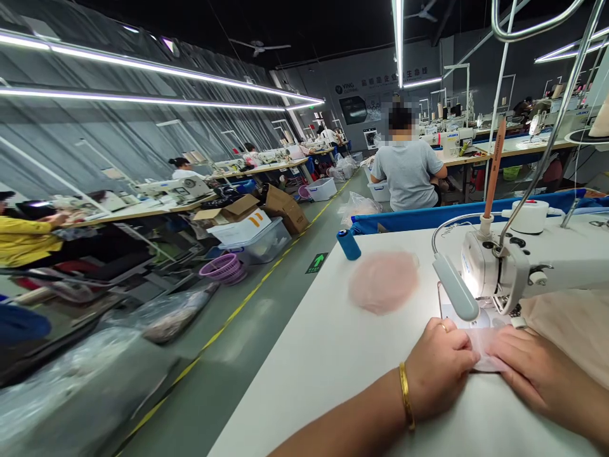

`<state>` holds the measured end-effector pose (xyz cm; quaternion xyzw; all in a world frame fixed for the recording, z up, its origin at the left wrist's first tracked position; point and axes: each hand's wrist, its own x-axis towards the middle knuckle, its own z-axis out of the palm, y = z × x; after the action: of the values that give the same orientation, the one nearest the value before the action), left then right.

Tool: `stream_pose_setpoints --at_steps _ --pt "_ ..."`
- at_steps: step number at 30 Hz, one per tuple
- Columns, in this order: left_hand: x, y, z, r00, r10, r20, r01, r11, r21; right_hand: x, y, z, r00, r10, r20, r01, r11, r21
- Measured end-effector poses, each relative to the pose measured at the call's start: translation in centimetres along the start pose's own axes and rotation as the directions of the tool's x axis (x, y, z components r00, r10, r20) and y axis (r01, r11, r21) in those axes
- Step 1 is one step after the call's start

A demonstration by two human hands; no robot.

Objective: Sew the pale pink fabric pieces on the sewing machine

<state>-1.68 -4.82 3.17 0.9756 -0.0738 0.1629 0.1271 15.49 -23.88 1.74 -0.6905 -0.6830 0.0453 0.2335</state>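
Observation:
My left hand [440, 365], with a gold bangle at the wrist and a ring, is closed, its thumb and curled fingers on the near edge of a sheer pale pink fabric piece [482, 343]. From the other side, my right hand [530, 362] holds the same fabric, fingers close together and pressed on it. The fabric lies in front of the needle area of a white sewing machine [490, 260]; the needle itself is hard to make out. A grey lamp [455, 287] lights this spot. Beige fabric [571, 320] lies beyond my right hand.
Left of the machine, a round pale pink fabric piece [383, 282] and a blue thread cone [349, 245] are on the white table [304, 381]. A brown pencil [495, 168] stands upright on the machine. Ahead sits a person in a grey shirt [408, 171]. Boxes and a purple basket [223, 268] flank the aisle.

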Motion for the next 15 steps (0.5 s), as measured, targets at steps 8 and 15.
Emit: stream_pose_setpoints --at_steps 8,15 --pt "0.6 -0.6 0.2 0.998 0.014 -0.067 -0.010 0.998 0.066 0.3 0.2 0.4 0.992 -0.017 -0.125 0.009 0.998 -0.063" --pt "1.0 -1.2 0.2 0.993 0.052 -0.107 -0.041 0.994 0.100 0.8 0.1 0.1 0.989 -0.077 -0.126 0.057 0.987 -0.150"
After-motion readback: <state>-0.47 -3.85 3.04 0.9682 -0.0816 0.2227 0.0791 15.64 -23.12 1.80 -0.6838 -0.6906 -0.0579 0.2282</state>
